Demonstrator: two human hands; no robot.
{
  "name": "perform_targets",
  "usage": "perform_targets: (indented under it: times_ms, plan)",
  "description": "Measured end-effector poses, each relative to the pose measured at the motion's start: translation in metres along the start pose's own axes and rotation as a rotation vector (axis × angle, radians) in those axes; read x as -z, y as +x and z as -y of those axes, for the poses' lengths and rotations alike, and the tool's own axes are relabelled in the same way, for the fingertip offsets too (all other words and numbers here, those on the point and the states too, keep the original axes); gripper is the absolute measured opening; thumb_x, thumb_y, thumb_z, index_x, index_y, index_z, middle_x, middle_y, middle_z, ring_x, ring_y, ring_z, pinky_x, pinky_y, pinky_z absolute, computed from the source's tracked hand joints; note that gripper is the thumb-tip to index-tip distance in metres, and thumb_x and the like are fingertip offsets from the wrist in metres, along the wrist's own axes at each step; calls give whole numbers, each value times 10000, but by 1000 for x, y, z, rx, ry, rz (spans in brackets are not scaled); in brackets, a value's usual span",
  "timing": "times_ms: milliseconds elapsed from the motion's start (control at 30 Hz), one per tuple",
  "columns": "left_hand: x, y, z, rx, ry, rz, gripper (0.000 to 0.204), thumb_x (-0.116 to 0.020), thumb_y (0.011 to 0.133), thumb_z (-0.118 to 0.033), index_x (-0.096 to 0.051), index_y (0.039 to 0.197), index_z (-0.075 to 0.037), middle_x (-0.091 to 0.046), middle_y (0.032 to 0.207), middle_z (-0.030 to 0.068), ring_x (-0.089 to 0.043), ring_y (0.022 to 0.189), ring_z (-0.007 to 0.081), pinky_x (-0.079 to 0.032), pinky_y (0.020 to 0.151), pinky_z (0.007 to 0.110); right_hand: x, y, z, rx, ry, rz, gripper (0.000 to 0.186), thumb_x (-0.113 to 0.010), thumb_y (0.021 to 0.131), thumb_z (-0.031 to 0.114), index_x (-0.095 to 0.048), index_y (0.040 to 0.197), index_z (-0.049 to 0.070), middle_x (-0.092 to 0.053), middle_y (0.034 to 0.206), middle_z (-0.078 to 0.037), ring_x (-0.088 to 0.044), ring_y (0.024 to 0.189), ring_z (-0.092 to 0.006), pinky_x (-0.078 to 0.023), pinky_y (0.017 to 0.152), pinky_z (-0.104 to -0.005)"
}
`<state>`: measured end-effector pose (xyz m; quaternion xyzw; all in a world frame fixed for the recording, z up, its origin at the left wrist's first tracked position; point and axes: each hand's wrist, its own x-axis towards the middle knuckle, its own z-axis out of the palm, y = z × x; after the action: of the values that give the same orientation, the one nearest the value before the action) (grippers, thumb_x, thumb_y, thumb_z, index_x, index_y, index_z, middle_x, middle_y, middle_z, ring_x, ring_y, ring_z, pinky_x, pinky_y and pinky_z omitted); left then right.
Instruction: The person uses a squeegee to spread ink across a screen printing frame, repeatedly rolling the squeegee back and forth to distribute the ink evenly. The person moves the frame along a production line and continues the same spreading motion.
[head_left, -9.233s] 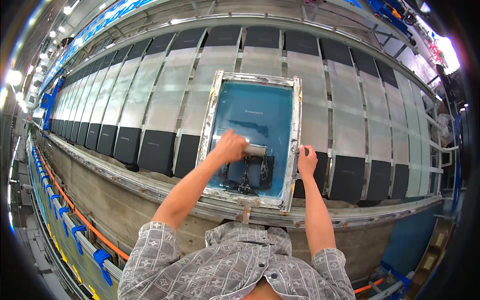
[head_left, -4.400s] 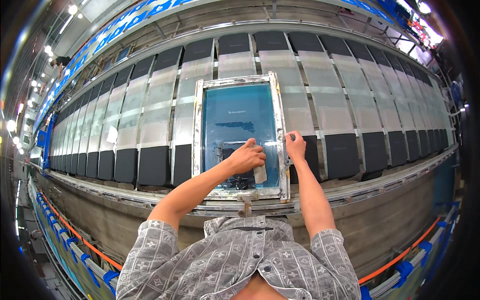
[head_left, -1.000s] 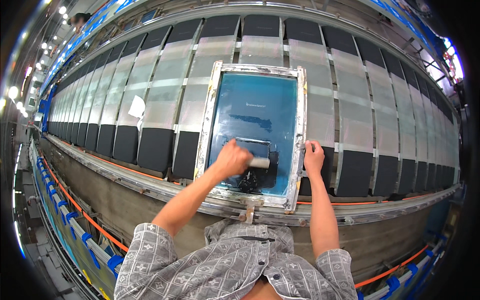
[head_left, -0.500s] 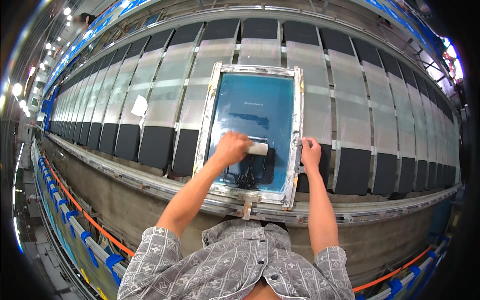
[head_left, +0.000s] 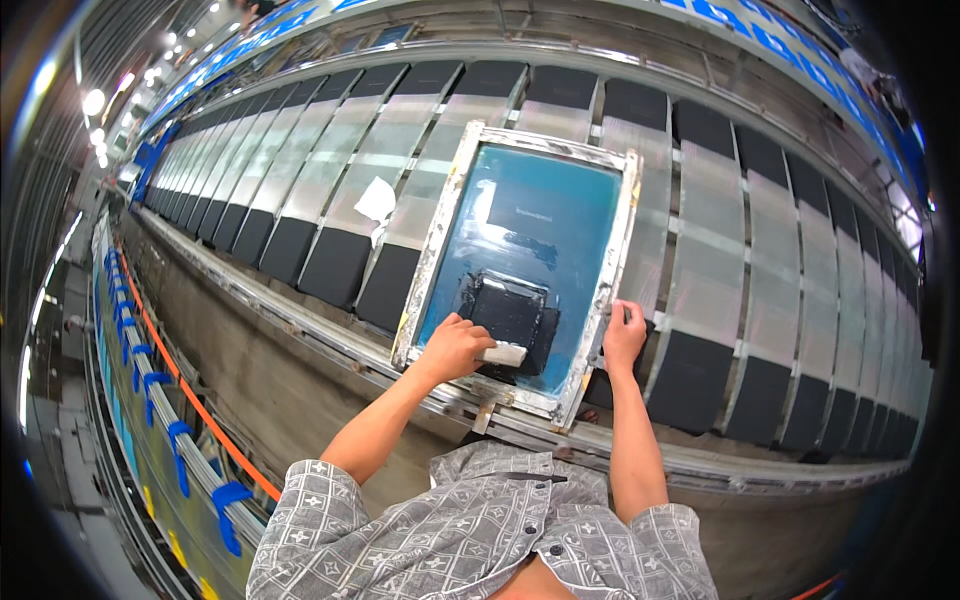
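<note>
Squeegee (head_left: 503,354) on blue print screen (head_left: 540,235), near its lower edge.
Left hand (head_left: 455,347) is gripping the squeegee, fingers clenched; right hand (head_left: 624,335) is clasping the metal frame (head_left: 608,300) on the long desk (head_left: 300,330).

screen frame (head_left: 437,223): 1 | squeegee (head_left: 503,354): 1 | white paper sheet (head_left: 376,199): 1

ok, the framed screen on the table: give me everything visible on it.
The printing screen is a rectangular pale metal frame, paint-smeared, around blue-green mesh with a dark inked patch near its close end. It lies flat, slightly skewed, over the row of grey and black panels. The left hand presses a pale squeegee onto the mesh; the right hand grips the frame's right rail.
</note>
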<state>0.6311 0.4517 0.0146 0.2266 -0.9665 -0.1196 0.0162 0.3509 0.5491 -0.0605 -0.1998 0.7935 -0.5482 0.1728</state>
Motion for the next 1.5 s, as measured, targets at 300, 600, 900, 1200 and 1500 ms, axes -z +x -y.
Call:
perform_targets:
  times_ms: [300,600,900,1200,1500]
  plan:
    - [1,-4,45,-53,-95,193,256,-780,673,-224,-719,916,-168,-677,844,11,-662,777,215,-438,740,376,-30,-8,-2,-134,-166,-37,278,-604,906,310,-653,961,42,-677,831,-176,-655,798,-331,-486,743,-400]
    - [10,120,106,-227,20,102,171,-767,689,-243,-710,823,-153,-682,758,35,-648,714,279,-474,727,411,-37,-6,-7,-94,-239,-49,289,-613,907,324,-654,938,40,-647,731,-157,-635,696,-288,-479,674,-389]
    - [-4,64,83,-186,-32,118,122,-742,660,-195,-673,730,-122,-663,723,64,-648,698,276,-453,756,417,-37,-9,-11,-134,-206,-36,288,-612,908,319,-652,959,38,-637,723,-149,-621,682,-267,-475,676,-384]
    - [9,68,83,-127,5,205,227,-788,674,-262,-736,880,-183,-696,810,22,-640,746,264,-440,771,396,-34,-2,-14,-121,-211,-29,288,-611,902,320,-653,954,40,-669,807,-191,-654,791,-361,-487,720,-405]
    - [-36,-11,53,-135,38,-309,432,-680,655,-64,-689,1082,-133,-658,1070,15,-583,865,209,-429,777,379,-30,8,-8,-206,-225,18,275,-609,891,318,-675,975,64,-681,877,-196,-657,852,-355,-489,763,-399]
